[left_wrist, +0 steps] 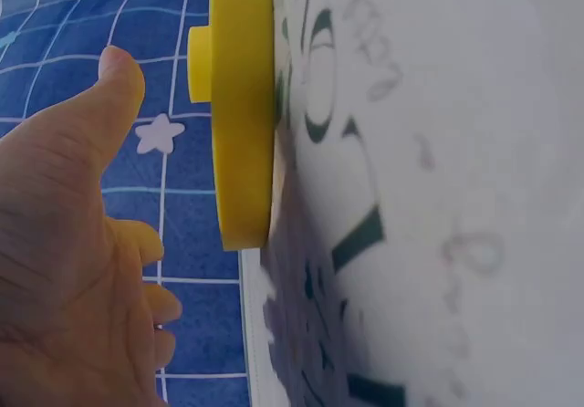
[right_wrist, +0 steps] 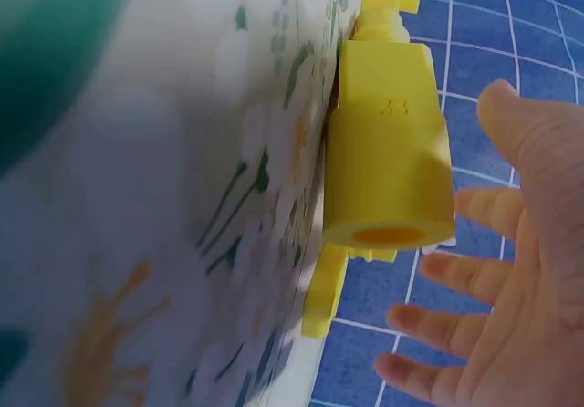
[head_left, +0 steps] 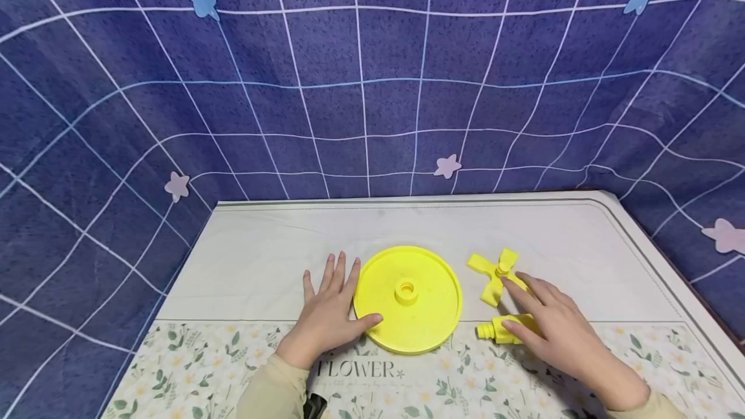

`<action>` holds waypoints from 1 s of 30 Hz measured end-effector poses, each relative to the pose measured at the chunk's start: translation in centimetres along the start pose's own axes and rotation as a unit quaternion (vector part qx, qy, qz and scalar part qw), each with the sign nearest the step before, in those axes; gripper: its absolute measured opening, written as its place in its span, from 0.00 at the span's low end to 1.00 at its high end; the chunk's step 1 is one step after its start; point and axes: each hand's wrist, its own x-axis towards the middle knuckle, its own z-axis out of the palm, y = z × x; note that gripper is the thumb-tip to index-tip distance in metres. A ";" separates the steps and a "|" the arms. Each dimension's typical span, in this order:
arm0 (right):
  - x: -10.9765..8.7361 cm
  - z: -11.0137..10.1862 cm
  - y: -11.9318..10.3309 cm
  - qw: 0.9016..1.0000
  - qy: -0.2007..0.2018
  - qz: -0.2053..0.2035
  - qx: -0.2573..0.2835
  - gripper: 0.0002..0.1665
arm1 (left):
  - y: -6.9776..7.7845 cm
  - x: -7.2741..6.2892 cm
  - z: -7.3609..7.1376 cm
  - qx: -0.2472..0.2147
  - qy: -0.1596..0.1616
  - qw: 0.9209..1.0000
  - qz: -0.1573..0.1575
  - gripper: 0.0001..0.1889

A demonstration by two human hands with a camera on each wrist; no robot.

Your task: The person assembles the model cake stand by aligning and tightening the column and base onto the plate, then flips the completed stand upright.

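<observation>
A round yellow tray-like disc point(head_left: 384, 325) with a raised rim and a hollow central boss lies flat on the table. At its left side is my left hand point(head_left: 330, 315), fingers spread and straight, the thumb reaching over the rim in the head view. In the left wrist view that thumb stands apart from the disc point(left_wrist: 242, 133). My right hand point(head_left: 561, 332), fingers extended, hovers close over a yellow post with a threaded end point(head_left: 499, 330) and a four-armed yellow base point(head_left: 482, 264). The right wrist view shows the post point(right_wrist: 391, 142) lying down, its holed end towards the camera, outside the fingers.
The white table point(head_left: 268, 231) carries a floral mat point(head_left: 192, 367) with the word FLOWER along its near half. Behind and at both sides hangs a blue gridded curtain point(head_left: 326, 108) with star shapes. A small black object point(head_left: 315, 405) shows at the left sleeve.
</observation>
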 end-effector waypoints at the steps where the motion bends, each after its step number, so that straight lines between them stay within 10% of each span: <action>1: -0.2 0.0 0.1 1.000 0.002 -0.003 0.003 0.40 | 0.1 0.0 0.0 -0.001 -0.008 1.000 0.002 0.55; 16: -1.6 -0.7 1.1 0.988 -0.129 0.042 0.076 0.39 | 0.6 0.3 0.3 -0.031 -0.103 0.994 0.015 0.63; 25: -1.7 -0.8 1.5 0.983 -0.110 0.076 0.127 0.31 | 0.7 0.0 0.3 -0.035 -0.112 0.993 0.017 0.68; 30: -1.7 -0.8 1.5 0.980 -0.033 0.060 0.188 0.28 | 0.9 0.1 0.4 -0.038 -0.110 0.993 0.018 0.68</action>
